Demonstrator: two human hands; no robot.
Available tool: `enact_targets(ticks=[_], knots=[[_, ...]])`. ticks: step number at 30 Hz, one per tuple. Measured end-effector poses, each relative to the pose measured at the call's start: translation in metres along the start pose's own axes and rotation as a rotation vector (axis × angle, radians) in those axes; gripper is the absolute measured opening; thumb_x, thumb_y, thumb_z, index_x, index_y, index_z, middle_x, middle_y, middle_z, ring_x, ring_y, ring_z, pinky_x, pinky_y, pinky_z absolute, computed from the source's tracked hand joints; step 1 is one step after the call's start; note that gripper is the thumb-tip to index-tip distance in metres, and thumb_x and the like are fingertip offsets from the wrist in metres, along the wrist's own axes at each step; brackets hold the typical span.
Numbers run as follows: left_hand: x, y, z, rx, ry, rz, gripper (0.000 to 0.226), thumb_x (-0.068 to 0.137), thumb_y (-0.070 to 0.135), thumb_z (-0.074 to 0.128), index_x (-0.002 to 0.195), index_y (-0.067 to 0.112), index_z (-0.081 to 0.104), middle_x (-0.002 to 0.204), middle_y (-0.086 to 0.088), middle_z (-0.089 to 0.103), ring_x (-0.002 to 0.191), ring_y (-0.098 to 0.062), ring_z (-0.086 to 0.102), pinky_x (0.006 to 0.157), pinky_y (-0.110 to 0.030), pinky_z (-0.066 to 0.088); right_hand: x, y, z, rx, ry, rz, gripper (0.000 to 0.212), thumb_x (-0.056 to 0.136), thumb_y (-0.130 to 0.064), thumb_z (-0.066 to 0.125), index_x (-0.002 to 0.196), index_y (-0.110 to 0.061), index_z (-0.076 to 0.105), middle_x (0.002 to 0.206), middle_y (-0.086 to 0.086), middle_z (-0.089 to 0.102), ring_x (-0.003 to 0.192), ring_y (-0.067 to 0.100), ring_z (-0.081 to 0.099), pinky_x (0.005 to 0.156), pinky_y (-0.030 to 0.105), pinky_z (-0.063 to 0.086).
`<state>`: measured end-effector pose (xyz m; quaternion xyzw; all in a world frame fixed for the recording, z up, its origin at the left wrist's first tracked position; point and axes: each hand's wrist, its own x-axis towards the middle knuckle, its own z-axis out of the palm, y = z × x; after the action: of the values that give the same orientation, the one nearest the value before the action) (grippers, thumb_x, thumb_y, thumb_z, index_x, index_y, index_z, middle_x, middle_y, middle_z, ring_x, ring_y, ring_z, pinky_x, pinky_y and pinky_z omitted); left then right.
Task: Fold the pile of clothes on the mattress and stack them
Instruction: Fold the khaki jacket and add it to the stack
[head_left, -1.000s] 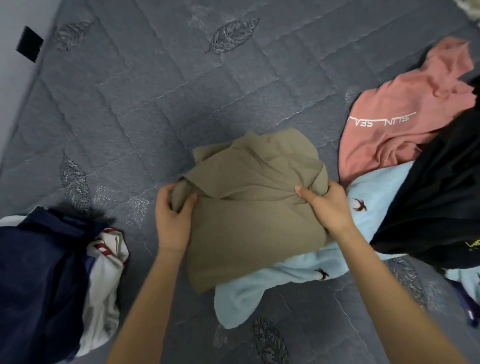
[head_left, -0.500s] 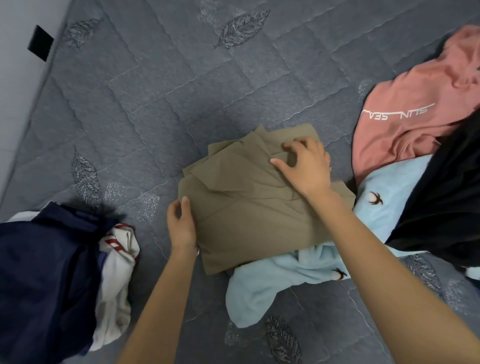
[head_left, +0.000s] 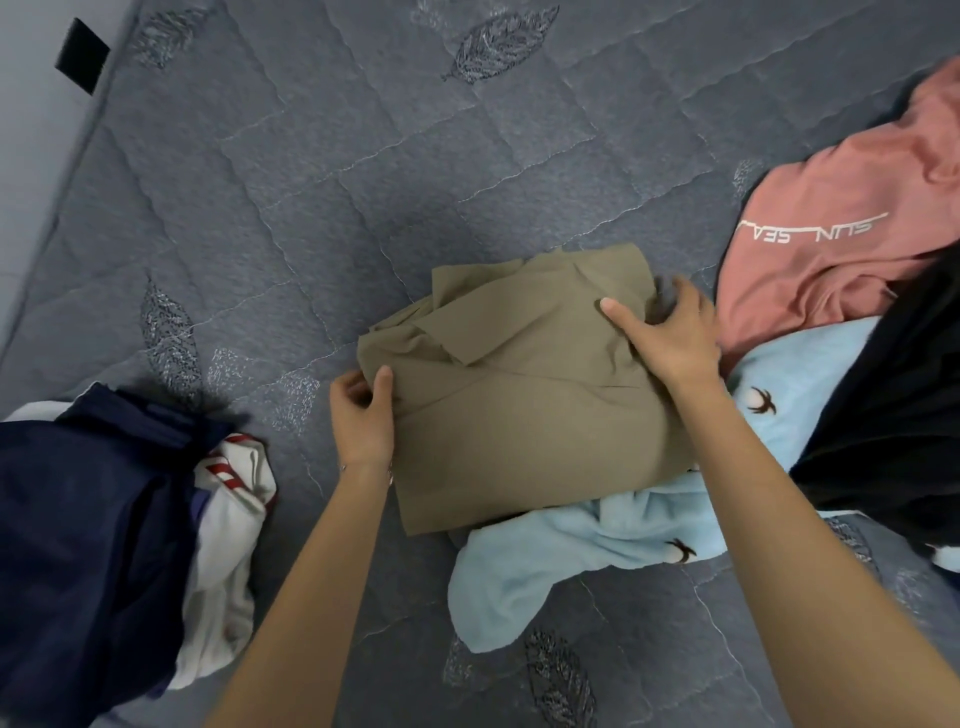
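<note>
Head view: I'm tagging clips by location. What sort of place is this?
Probably a bedroom: a grey quilted mattress lies beside a pale wall, with loose clothes on it, such as a khaki garment and a pink shirt.

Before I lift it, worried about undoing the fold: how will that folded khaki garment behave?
Probably floppy: the khaki garment shows soft creases and loose top flaps, so unsupported edges would likely droop. Seems thin and light. It may drag the light blue garment beneath.

khaki garment (head_left: 519, 405), pale-blue cloth (head_left: 571, 551) (dark bird motifs), grey leaf-patterned mattress (head_left: 363, 182)
</note>
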<state>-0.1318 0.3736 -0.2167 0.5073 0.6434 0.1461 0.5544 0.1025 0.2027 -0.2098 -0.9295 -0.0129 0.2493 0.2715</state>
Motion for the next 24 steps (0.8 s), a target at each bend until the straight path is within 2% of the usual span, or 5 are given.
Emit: enact_targets(ticks=[4, 8, 13, 19, 24], knots=[[-0.03, -0.019, -0.004, 0.07, -0.129, -0.243, 0.05, 0.085, 0.038, 0.07, 0.119, 0.014, 0.042, 0.112, -0.001, 0.054, 0.1, -0.015, 0.053, 0.088, -0.031, 0.044, -0.015, 0.016, 0.0, 0.088, -0.244, 0.069, 0.113, 0.066, -0.058, 0.08, 0.152, -0.016, 0.02, 0.155, 0.007, 0.028, 0.143, 0.027, 0.024, 0.119, 0.042, 0.021], [-0.04, -0.026, 0.002, 0.036, -0.269, -0.313, 0.058, 0.079, 0.032, 0.076, 0.126, 0.008, 0.051, 0.112, -0.002, 0.06, 0.097, -0.015, 0.057, 0.076, -0.024, 0.046, -0.026, 0.019, 0.007, 0.318, -0.358, 0.105, 0.08, 0.066, -0.033, 0.088, 0.133, -0.017, 0.048, 0.136, 0.003, 0.052, 0.121, 0.014, 0.053, 0.1, 0.03, 0.047], [-0.026, -0.028, -0.007, 0.084, -0.43, -0.271, 0.045, 0.077, 0.025, 0.079, 0.117, 0.015, 0.06, 0.118, -0.003, 0.064, 0.105, -0.017, 0.06, 0.099, -0.036, 0.047, -0.032, 0.016, -0.004, 0.461, -0.611, 0.138, 0.047, 0.074, -0.018, 0.081, 0.117, -0.022, 0.063, 0.107, -0.006, 0.073, 0.092, 0.009, 0.07, 0.075, 0.021, 0.053], [-0.031, -0.025, -0.019, 0.006, -0.561, -0.126, 0.031, 0.079, 0.024, 0.076, 0.106, 0.029, 0.062, 0.102, 0.012, 0.071, 0.097, -0.003, 0.065, 0.078, -0.017, 0.052, -0.054, 0.001, -0.008, 0.565, -0.652, 0.083, 0.041, 0.081, -0.011, 0.074, 0.119, -0.022, 0.062, 0.107, -0.005, 0.073, 0.095, 0.011, 0.071, 0.073, 0.021, 0.055], [-0.036, -0.006, -0.054, -0.081, -0.592, -0.101, 0.06, 0.058, 0.04, 0.081, 0.112, 0.02, 0.067, 0.104, 0.008, 0.073, 0.099, -0.008, 0.067, 0.074, -0.018, 0.053, -0.089, -0.013, -0.023, 0.666, -0.587, 0.011, 0.037, 0.081, -0.008, 0.072, 0.115, -0.019, 0.062, 0.101, -0.006, 0.074, 0.089, 0.009, 0.071, 0.067, 0.018, 0.055]])
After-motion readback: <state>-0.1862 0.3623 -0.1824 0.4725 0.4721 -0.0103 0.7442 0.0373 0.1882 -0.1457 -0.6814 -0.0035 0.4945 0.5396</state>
